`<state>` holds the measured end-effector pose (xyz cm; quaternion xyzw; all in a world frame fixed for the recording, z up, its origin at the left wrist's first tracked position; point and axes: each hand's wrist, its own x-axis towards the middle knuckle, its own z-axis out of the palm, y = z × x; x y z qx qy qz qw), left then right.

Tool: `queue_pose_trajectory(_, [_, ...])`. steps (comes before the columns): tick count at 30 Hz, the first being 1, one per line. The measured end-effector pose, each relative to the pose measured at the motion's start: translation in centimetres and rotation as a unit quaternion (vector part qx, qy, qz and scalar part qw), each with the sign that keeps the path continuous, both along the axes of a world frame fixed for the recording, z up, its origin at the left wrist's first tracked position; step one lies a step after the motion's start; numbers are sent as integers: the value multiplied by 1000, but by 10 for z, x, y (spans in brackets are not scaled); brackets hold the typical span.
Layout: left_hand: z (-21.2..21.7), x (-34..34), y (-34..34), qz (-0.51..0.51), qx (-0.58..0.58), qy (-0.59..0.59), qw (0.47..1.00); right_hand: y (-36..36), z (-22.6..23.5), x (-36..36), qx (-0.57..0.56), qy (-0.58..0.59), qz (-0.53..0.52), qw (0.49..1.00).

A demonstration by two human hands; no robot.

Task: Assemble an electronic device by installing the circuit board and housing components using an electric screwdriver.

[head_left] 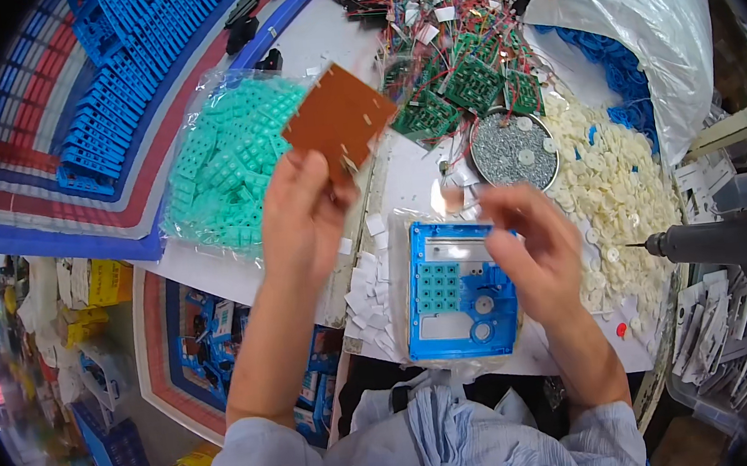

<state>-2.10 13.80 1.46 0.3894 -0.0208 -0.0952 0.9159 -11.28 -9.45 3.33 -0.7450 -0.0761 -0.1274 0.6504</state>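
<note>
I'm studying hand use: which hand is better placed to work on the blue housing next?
Probably the right hand: it hovers by the blue housing, open, nothing visibly held, though it is blurred. The left hand grips the brown board, farther off.

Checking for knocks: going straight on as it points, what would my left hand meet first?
Probably the dark heap by the wires, held brown board leading; depth is unclear, so the left hand may pass above.

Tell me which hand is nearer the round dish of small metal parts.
Right. The right hand is just on the near side of the dish; the left hand is farther off, to its left, holding a brown board.
</note>
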Motion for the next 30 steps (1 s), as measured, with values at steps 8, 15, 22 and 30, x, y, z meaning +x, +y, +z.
queue_pose_trajectory(8, [-18,-69,39,81,460,-146,872,32,-7,40,97,181,129,970])
queue_pose_trajectory(15, [22,-37,49,-136,363,-150,910,35,24,47,51,174,190,965])
queue_pose_trajectory(22, [0,-43,50,-124,167,2,978,27,17,12,-83,35,77,993])
queue_pose_trajectory(30, [-13,-48,44,-129,95,19,987,17,20,13,-47,166,151,973])
